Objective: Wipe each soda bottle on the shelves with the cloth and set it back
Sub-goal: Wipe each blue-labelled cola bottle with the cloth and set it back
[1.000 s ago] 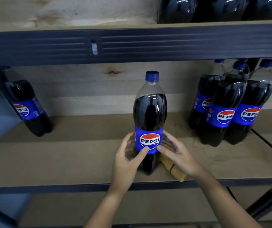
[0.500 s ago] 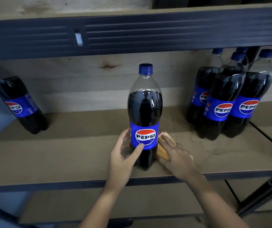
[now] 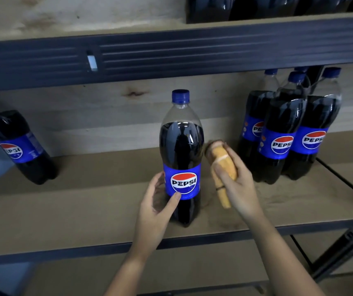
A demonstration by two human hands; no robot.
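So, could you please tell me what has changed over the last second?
The right hand picked the cloth up off the shelf and raised it beside the middle bottle. The left hand still holds that bottle, which stays upright; the other bottles have not moved.

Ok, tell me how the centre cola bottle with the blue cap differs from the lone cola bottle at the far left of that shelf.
The centre cola bottle stands near the shelf's front edge; the far-left cola bottle sits back by the wooden wall. The left hand grips the centre one; nothing touches the far-left one. The centre cap is in full view; the far-left cap is mostly cut off. Both hold dark cola and wear blue Pepsi labels.
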